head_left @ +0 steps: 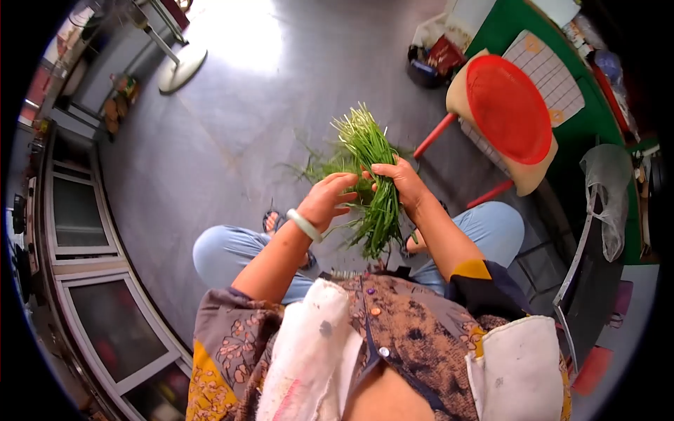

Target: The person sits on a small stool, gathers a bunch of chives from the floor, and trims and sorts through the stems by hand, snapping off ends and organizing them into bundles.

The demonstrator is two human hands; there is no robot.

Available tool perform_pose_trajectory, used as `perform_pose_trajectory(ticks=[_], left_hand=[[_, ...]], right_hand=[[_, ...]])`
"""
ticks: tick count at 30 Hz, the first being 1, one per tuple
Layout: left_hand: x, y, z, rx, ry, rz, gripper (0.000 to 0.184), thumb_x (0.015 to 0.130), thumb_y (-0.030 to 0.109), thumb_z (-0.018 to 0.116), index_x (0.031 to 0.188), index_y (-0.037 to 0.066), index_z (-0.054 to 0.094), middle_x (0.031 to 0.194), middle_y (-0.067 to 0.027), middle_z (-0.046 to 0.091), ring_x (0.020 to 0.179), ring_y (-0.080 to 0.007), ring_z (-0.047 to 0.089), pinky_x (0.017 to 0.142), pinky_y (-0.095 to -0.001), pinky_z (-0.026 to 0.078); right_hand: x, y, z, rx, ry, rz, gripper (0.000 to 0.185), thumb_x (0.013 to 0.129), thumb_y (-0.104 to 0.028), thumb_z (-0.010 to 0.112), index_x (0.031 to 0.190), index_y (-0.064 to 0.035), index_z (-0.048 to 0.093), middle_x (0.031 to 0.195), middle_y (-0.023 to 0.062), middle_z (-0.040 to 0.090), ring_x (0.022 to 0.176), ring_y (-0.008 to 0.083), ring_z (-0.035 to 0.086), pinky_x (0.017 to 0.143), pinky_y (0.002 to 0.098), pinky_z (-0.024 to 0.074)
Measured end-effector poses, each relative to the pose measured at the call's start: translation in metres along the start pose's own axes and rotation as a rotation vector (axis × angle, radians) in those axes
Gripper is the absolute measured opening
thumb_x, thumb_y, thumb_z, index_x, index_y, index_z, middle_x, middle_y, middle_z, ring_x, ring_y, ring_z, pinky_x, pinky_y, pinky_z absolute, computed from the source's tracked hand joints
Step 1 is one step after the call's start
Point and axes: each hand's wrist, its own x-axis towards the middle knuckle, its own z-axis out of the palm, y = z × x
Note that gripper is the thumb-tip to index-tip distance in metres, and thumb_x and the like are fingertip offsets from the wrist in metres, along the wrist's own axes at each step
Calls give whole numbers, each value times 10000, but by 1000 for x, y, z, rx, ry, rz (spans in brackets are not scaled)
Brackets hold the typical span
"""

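A bunch of long green chives [375, 154] is held upright over the floor between my knees, its pale cut ends pointing away from me and its leafy ends hanging toward me. My right hand [406, 184] wraps round the middle of the bunch, thumb across the top. My left hand [328, 200], with a pale bangle on the wrist, is beside the bunch at its left, fingers spread and slightly curled. Whether its fingertips touch the leaves I cannot tell. Loose green trimmings [319, 163] lie on the floor beyond, partly hidden by the bunch.
At the right stands a chair with a round red basin [509, 105] on it. Behind it are a dark tub [428, 70] and a green cabinet [562, 175]. A clear plastic bag [605, 200] hangs at far right. Glass-fronted cabinets [116, 330] line the left; a fan base [182, 69] stands on the floor.
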Motion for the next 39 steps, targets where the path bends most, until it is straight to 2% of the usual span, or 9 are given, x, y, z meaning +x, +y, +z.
perform_pose_trajectory(ticks=[6,9,11,15,21,27,31,34,39], left_hand=[[-10,43,6,43,-136,262,730,842,537,628,1395,122,394,1407,-36,405,1318,-169,328,1051,-422,248],[0,65,22,43,-354,455,633,877,441,631,1340,57,434,1285,-47,520,1190,-166,476,1026,-388,338],[5,71,38,-62,-217,449,467,886,294,651,1237,22,505,1151,-78,588,1053,-184,564,933,-341,432],[15,82,43,-157,-115,381,339,874,207,674,1130,14,561,1022,-87,624,977,-196,602,847,-344,490],[32,96,19,-352,-331,342,265,877,95,612,1121,3,562,1030,-131,637,913,-247,644,794,-365,541],[57,87,-7,-403,-305,302,457,879,172,515,1272,-59,489,1228,-187,572,1110,-269,579,979,-390,450],[81,89,-12,-484,-275,224,454,889,205,517,1261,-54,504,1196,-178,592,1115,-245,577,982,-378,447],[86,99,-14,-564,-215,156,435,892,213,534,1237,-53,525,1136,-157,623,1052,-237,604,946,-371,472],[88,98,-18,-504,-37,150,234,872,118,586,1066,-11,578,928,-107,650,865,-228,641,784,-361,537]], right_hand=[[-36,-71,65,-215,-194,-282,421,809,-31,626,1212,-17,502,1040,82,624,914,162,615,710,316,528],[-41,-64,90,-728,-64,-609,674,796,-143,675,1366,8,347,1158,164,595,1075,278,591,930,342,458],[-40,-56,94,-1065,-8,-745,791,780,-185,663,1417,15,239,1279,257,486,1200,394,491,1002,392,408],[-46,-78,95,-1188,-185,-728,849,787,-224,642,1455,14,174,1320,255,451,1265,376,424,1049,402,359],[-14,-93,73,-779,-390,-417,831,804,-220,632,1473,9,197,1326,186,466,1011,191,525,880,297,429],[-1,-116,85,-1099,-350,-297,635,877,-137,512,1441,9,260,794,192,583,708,246,594,704,315,462],[40,-90,69,-1004,-172,-637,482,949,-90,448,1404,10,326,856,185,609,749,306,607,746,370,474],[44,-99,73,-912,-101,-543,441,942,-86,456,1366,11,386,877,190,619,757,313,611,737,366,482],[64,-118,47,-842,9,-552,223,911,-124,588,1075,27,588,841,77,668,749,98,604,650,269,477]])
